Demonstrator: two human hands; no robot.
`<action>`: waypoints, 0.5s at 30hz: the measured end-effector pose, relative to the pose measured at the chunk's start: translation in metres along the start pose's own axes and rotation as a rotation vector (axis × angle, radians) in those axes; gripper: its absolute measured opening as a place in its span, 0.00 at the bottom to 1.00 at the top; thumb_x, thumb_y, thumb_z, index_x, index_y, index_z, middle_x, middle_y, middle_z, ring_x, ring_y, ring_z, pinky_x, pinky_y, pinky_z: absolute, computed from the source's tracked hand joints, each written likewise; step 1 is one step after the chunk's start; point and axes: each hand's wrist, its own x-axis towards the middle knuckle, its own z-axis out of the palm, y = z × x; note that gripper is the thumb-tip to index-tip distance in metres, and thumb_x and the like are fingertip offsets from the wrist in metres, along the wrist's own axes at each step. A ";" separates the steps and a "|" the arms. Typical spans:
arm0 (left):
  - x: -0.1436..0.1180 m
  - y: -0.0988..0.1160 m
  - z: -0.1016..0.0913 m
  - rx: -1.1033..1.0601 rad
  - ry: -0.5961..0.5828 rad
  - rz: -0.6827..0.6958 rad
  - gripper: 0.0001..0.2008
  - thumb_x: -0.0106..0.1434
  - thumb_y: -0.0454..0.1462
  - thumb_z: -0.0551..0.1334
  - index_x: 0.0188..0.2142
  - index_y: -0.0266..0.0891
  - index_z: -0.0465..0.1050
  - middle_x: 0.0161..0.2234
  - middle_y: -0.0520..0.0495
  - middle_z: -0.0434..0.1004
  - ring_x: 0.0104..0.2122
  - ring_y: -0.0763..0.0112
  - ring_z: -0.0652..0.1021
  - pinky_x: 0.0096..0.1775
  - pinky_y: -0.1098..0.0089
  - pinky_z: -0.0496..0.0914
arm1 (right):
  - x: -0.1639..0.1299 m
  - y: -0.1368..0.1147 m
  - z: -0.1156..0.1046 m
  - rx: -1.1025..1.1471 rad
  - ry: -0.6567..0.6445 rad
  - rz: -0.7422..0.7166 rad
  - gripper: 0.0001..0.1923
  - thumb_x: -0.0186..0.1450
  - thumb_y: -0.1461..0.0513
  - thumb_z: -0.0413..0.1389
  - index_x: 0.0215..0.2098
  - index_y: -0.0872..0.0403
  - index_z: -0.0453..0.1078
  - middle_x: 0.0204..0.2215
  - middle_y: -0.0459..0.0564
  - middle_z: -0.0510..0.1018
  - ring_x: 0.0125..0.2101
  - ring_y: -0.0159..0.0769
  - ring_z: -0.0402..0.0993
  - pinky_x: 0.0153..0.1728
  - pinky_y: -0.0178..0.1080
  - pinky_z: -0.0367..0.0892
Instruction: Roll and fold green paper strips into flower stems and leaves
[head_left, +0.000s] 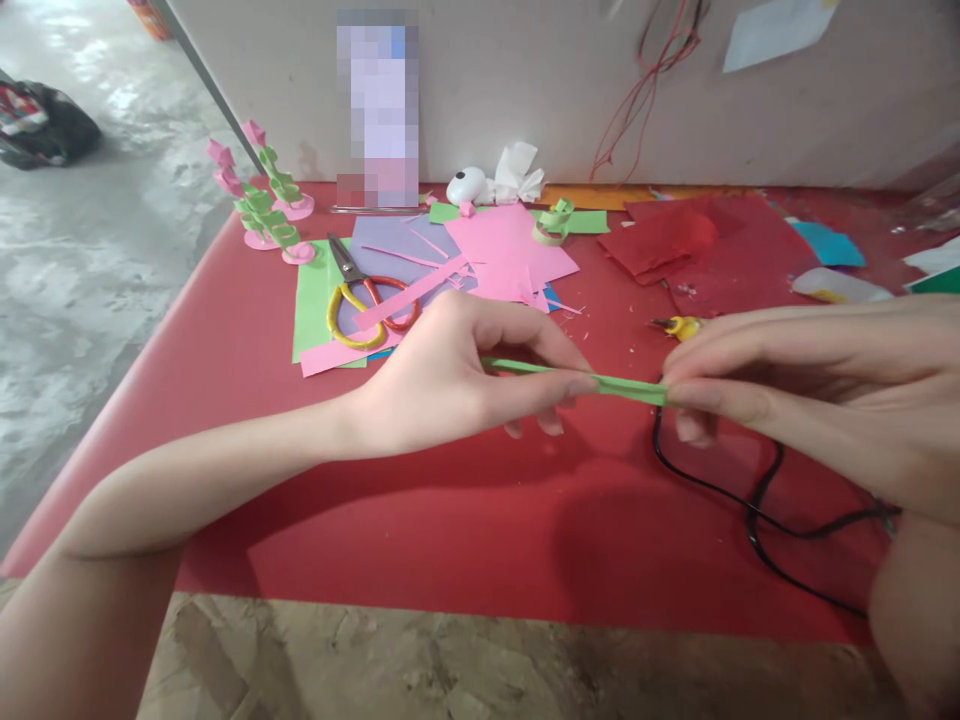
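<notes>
Here I pinch one thin, flat green paper strip (600,381) between my left hand (450,375) and right hand (810,390), above the red worktop (420,530); one pair of scissors (360,295) lies beyond.

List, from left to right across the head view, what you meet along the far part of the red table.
Paper flower models → scissors → pink paper sheets → curled green paper strip → red paper sheets → blue paper.
</notes>
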 end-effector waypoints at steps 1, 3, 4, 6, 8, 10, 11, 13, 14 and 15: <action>0.001 -0.001 0.000 0.005 -0.008 -0.010 0.05 0.56 0.32 0.63 0.25 0.33 0.73 0.19 0.53 0.75 0.18 0.82 0.74 0.21 0.83 0.71 | 0.001 0.002 0.000 0.020 -0.076 -0.028 0.15 0.64 0.50 0.50 0.26 0.49 0.70 0.22 0.42 0.75 0.20 0.23 0.67 0.19 0.30 0.61; 0.002 -0.002 0.000 0.016 -0.019 -0.036 0.04 0.56 0.31 0.63 0.26 0.32 0.73 0.19 0.52 0.74 0.18 0.81 0.74 0.21 0.82 0.71 | 0.005 0.005 0.000 0.071 -0.180 -0.053 0.15 0.65 0.51 0.48 0.30 0.47 0.71 0.26 0.42 0.77 0.23 0.24 0.69 0.23 0.30 0.65; 0.002 -0.002 0.001 0.020 -0.024 -0.045 0.04 0.56 0.31 0.63 0.26 0.31 0.73 0.19 0.52 0.74 0.18 0.81 0.74 0.21 0.82 0.71 | 0.006 0.005 0.000 0.100 -0.190 -0.054 0.14 0.65 0.51 0.48 0.31 0.46 0.71 0.27 0.42 0.77 0.24 0.24 0.71 0.24 0.30 0.67; 0.002 -0.004 0.001 0.053 -0.025 -0.027 0.04 0.56 0.31 0.63 0.26 0.31 0.74 0.19 0.51 0.75 0.18 0.81 0.74 0.21 0.81 0.71 | 0.009 0.000 0.001 0.143 -0.144 -0.044 0.12 0.64 0.52 0.50 0.31 0.46 0.71 0.29 0.42 0.78 0.25 0.25 0.71 0.24 0.30 0.67; 0.001 -0.005 0.002 0.135 -0.018 0.059 0.04 0.56 0.32 0.63 0.26 0.31 0.75 0.20 0.50 0.76 0.20 0.81 0.75 0.23 0.81 0.71 | 0.009 -0.008 0.004 0.177 -0.096 -0.060 0.10 0.62 0.52 0.53 0.29 0.47 0.70 0.27 0.41 0.77 0.24 0.25 0.71 0.24 0.29 0.67; -0.001 -0.007 0.003 0.232 0.004 0.173 0.05 0.57 0.32 0.63 0.27 0.32 0.76 0.24 0.48 0.79 0.23 0.79 0.76 0.25 0.80 0.71 | 0.008 -0.017 0.006 0.158 -0.059 -0.096 0.09 0.62 0.55 0.54 0.26 0.49 0.68 0.24 0.40 0.76 0.22 0.24 0.70 0.23 0.29 0.66; -0.001 -0.007 0.004 0.269 0.021 0.225 0.05 0.57 0.32 0.63 0.27 0.33 0.76 0.26 0.48 0.80 0.25 0.78 0.77 0.26 0.79 0.72 | 0.007 -0.020 0.007 0.137 -0.039 -0.121 0.08 0.62 0.57 0.54 0.26 0.49 0.67 0.23 0.40 0.75 0.22 0.23 0.69 0.23 0.28 0.65; -0.002 -0.007 0.005 0.303 0.052 0.297 0.04 0.57 0.32 0.63 0.28 0.34 0.77 0.29 0.48 0.81 0.27 0.77 0.78 0.27 0.78 0.72 | 0.003 -0.024 0.007 0.094 0.024 -0.168 0.07 0.63 0.61 0.54 0.26 0.49 0.65 0.23 0.39 0.75 0.22 0.22 0.68 0.24 0.28 0.65; -0.002 -0.007 0.005 0.302 0.067 0.318 0.04 0.57 0.32 0.64 0.28 0.35 0.77 0.29 0.48 0.81 0.27 0.77 0.78 0.27 0.78 0.72 | 0.001 -0.024 0.006 0.070 0.044 -0.184 0.07 0.62 0.63 0.54 0.26 0.49 0.64 0.24 0.39 0.74 0.23 0.22 0.67 0.25 0.28 0.65; -0.003 -0.006 0.005 0.297 0.080 0.324 0.03 0.56 0.32 0.64 0.28 0.35 0.78 0.29 0.49 0.81 0.27 0.77 0.78 0.26 0.79 0.72 | 0.000 -0.024 0.006 0.051 0.063 -0.195 0.07 0.62 0.63 0.55 0.27 0.49 0.64 0.24 0.39 0.74 0.23 0.23 0.67 0.26 0.29 0.65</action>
